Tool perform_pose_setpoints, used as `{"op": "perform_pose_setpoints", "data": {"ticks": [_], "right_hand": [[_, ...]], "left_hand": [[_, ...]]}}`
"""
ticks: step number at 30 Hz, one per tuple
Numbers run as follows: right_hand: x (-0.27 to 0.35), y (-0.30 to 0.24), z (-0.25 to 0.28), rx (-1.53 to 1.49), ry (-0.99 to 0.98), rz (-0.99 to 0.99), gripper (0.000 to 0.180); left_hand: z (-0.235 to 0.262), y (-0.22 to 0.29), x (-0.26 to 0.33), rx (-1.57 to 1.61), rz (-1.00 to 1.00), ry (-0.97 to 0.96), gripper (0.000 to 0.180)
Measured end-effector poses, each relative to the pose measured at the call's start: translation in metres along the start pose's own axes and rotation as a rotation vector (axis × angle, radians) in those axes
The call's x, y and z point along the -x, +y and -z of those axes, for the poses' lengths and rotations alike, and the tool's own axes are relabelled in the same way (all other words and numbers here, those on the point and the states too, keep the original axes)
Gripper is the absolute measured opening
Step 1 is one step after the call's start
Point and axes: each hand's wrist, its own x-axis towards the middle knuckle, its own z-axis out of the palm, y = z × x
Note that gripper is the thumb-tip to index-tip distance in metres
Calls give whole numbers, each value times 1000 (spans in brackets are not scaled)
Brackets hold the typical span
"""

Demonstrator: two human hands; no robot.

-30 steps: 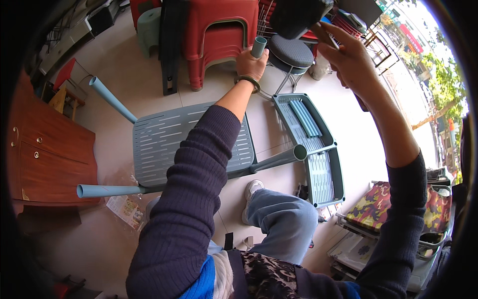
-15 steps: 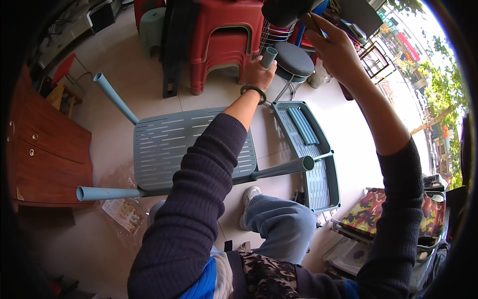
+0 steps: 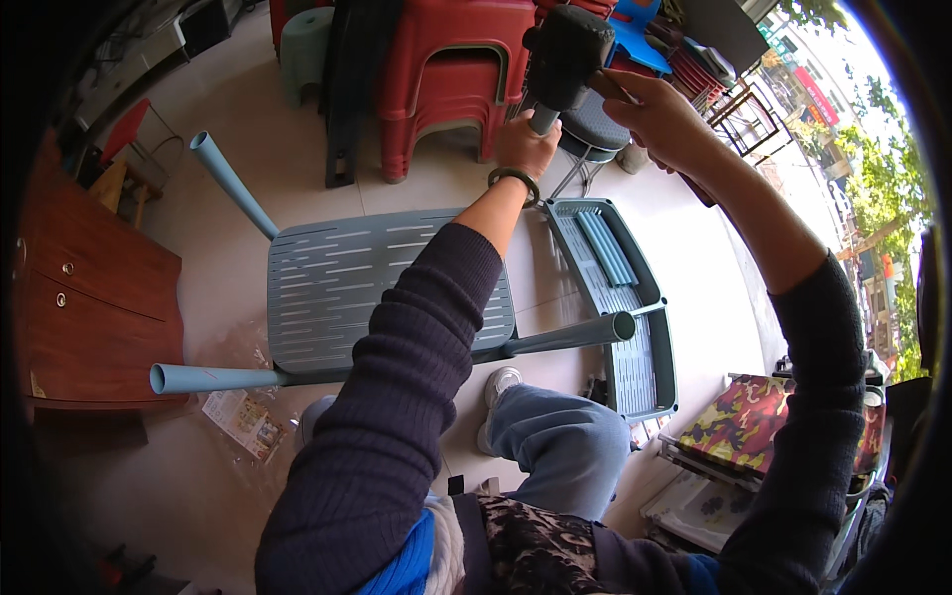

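Note:
My right hand point(image 3: 659, 119) is closed round the brown handle of a mallet point(image 3: 568, 58) with a thick black head. The head is down at the top end of a blue-grey tube point(image 3: 542, 120). My left hand point(image 3: 526, 149) is wrapped round that tube just below. The tube rises from the far right corner of a slotted grey-blue shelf panel point(image 3: 362, 288), though my arm hides the joint. Similar tubes stand at its other corners: far left point(image 3: 234, 184), near left point(image 3: 220, 378) and near right point(image 3: 570, 334).
A second slotted rack point(image 3: 669, 347) with short tubes point(image 3: 607, 248) lies to the right. Red stacked stools point(image 3: 451, 59) and a round-seated stool point(image 3: 595, 129) stand beyond. At left is a brown cabinet point(image 3: 94, 288). Printed paper point(image 3: 248, 421) and clear plastic lie on the floor.
The mallet has come down from the top edge of the view to the end of the tube. My left hand keeps its grip and has shifted slightly right.

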Motion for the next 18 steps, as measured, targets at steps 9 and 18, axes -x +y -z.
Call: {"op": "perform_pose_setpoints", "data": {"ticks": [9,18], "right_hand": [[-5,2,-2,-70,-40,-82,45],[14,16,-7,-290,-47,-113,47]], "left_hand": [[-3,-2,-3,34,-24,8,25],[-5,-8,-1,-99,-43,-4,26]]}}
